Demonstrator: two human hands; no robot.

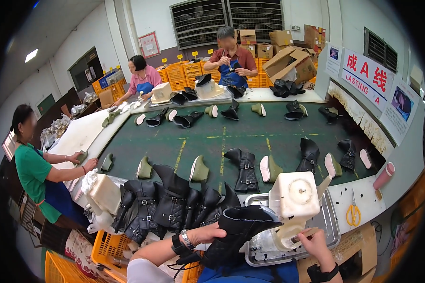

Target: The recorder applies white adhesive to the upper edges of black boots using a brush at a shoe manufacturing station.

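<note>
My left hand [204,234] is closed around a black boot upper [231,236], tilted with its wide opening toward the right. Straps dangle from its lower end. In my right hand [315,244] is a brush [305,233], its light handle pinched between thumb and fingers; the tip is down at the open cup of a white plastic glue pot [295,191]. This pot stands in a metal tray [334,232] in front of me. Left of the boot upper, several black buckled boot uppers [170,203] lie heaped at the table's near edge.
A green conveyor belt [198,139] carries black uppers and green lasts [199,170]. Yellow-handled scissors [353,214] and a pink cylinder [385,175] lie to the right. Another white pot [104,192] stands left, above an orange crate [109,250]. Three co-workers stand around the belt.
</note>
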